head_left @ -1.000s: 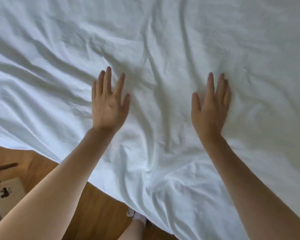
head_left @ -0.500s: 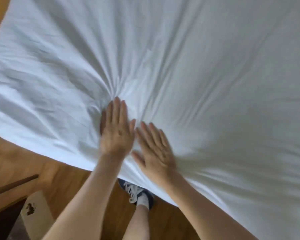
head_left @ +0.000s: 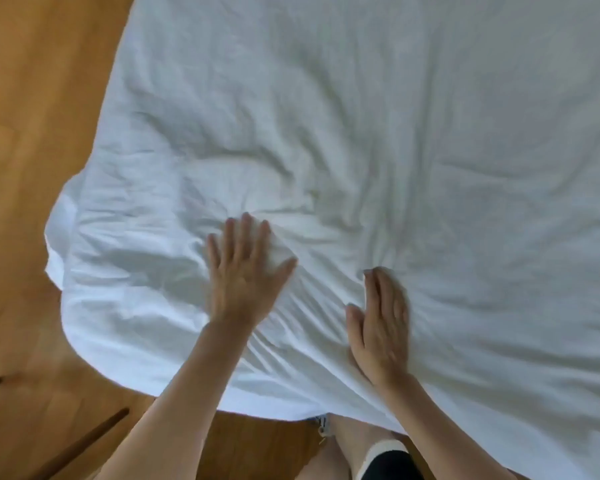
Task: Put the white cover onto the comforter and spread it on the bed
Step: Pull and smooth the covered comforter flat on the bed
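Note:
The comforter in its white cover [head_left: 378, 140] lies spread over the bed and fills most of the view, wrinkled around the near corner. My left hand [head_left: 245, 275] lies flat on the cover near that corner, fingers straight and spread. My right hand [head_left: 381, 323] presses flat on the cover a little to the right and closer to the near edge, fingers straight and together. Creases fan out from under both palms. The cover's corner [head_left: 61, 237] hangs over the bed edge at the left.
Wooden floor [head_left: 39, 133] runs along the left and near side of the bed. My leg and a sneaker [head_left: 323, 424] show below the near edge. Dark wooden strips [head_left: 84, 441] lie on the floor at bottom left.
The view has swung left, bringing the bed corner and floor into sight. My hands, side by side half a second ago, have slid apart while staying flat on the cover.

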Demonstrator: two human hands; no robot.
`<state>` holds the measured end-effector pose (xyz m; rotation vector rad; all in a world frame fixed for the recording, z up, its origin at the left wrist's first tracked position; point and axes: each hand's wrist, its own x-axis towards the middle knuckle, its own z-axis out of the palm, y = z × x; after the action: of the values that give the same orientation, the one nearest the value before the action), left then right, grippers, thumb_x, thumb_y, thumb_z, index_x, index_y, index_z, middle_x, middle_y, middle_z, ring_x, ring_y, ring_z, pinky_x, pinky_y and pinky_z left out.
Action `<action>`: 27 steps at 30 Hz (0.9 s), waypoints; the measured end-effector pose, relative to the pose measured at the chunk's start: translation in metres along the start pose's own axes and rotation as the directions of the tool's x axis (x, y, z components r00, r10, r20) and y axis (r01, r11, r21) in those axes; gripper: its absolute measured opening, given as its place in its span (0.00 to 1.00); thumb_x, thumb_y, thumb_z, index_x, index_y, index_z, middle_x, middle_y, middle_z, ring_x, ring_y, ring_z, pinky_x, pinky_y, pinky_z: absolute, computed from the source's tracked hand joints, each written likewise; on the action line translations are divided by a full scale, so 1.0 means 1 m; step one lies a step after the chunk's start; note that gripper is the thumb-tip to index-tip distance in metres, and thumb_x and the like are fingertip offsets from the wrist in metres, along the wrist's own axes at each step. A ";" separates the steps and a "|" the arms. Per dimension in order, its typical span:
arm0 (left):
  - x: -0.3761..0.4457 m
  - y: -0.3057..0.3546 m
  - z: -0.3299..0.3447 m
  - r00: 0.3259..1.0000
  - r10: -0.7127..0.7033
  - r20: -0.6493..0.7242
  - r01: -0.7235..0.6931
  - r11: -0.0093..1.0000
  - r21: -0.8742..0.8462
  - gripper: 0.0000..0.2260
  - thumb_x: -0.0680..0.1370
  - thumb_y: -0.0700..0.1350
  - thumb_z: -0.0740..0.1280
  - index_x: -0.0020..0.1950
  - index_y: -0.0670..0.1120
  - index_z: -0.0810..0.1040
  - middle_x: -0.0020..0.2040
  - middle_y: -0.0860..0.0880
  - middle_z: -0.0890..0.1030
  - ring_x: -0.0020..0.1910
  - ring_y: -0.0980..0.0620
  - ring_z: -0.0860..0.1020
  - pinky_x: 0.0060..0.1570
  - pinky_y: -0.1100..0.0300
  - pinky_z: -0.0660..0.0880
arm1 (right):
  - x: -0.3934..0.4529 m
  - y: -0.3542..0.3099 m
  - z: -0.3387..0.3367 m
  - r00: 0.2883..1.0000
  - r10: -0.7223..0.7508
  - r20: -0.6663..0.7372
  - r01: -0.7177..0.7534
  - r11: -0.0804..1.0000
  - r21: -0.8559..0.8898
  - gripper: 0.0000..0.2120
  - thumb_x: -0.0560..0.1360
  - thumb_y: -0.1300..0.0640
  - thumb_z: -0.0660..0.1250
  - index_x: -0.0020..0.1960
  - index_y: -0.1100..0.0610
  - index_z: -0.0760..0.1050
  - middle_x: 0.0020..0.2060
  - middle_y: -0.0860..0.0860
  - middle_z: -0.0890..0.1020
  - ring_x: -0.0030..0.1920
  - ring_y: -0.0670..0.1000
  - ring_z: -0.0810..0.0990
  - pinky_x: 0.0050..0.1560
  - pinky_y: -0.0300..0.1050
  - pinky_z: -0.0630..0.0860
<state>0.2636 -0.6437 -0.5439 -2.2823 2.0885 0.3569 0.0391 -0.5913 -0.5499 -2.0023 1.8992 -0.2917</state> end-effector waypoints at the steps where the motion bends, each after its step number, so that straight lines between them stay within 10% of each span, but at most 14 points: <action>1: 0.002 -0.018 0.003 0.997 -0.061 0.040 0.062 0.998 -0.007 0.33 0.77 0.62 0.54 0.77 0.43 0.62 0.77 0.39 0.61 0.76 0.37 0.58 0.73 0.35 0.52 | 0.008 -0.014 0.004 1.000 0.002 0.011 -0.002 1.000 -0.005 0.27 0.82 0.47 0.50 0.73 0.65 0.64 0.72 0.63 0.65 0.73 0.62 0.63 0.74 0.55 0.58; 7: 0.035 -0.056 0.004 0.995 0.008 0.097 -0.018 0.994 0.111 0.37 0.77 0.64 0.51 0.78 0.41 0.54 0.79 0.39 0.53 0.78 0.40 0.51 0.75 0.42 0.46 | 0.064 -0.106 0.041 0.995 -0.003 0.101 0.004 1.000 -0.012 0.31 0.80 0.43 0.53 0.77 0.60 0.58 0.75 0.66 0.56 0.77 0.62 0.53 0.75 0.59 0.54; 15: 0.049 -0.089 -0.008 0.946 0.286 -0.151 -0.291 0.957 -0.012 0.29 0.77 0.60 0.64 0.69 0.40 0.74 0.69 0.37 0.72 0.68 0.37 0.70 0.65 0.43 0.67 | 0.058 -0.114 0.043 0.993 0.013 0.119 -0.013 1.000 0.000 0.31 0.77 0.45 0.60 0.76 0.56 0.61 0.76 0.61 0.57 0.77 0.58 0.53 0.75 0.58 0.52; 20: 0.064 -0.153 -0.028 0.613 0.788 -0.059 -0.789 0.607 -0.102 0.23 0.75 0.56 0.68 0.62 0.39 0.80 0.66 0.37 0.75 0.65 0.37 0.73 0.68 0.42 0.66 | 0.031 -0.149 0.033 0.989 0.080 -0.124 -0.086 0.995 -0.046 0.18 0.80 0.51 0.57 0.63 0.60 0.75 0.66 0.60 0.74 0.68 0.60 0.70 0.64 0.57 0.71; 27: 0.099 -0.202 -0.043 0.301 0.946 0.121 -0.951 0.288 0.115 0.11 0.82 0.44 0.58 0.52 0.40 0.77 0.57 0.36 0.76 0.58 0.36 0.74 0.68 0.40 0.64 | 0.022 -0.247 0.089 0.872 0.481 -0.086 -0.489 0.853 -0.185 0.35 0.71 0.37 0.67 0.65 0.63 0.67 0.59 0.59 0.76 0.61 0.57 0.70 0.67 0.53 0.66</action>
<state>0.4762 -0.7278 -0.5470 -0.5887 3.0535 0.1725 0.3026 -0.5959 -0.5348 -1.5499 2.4585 0.0040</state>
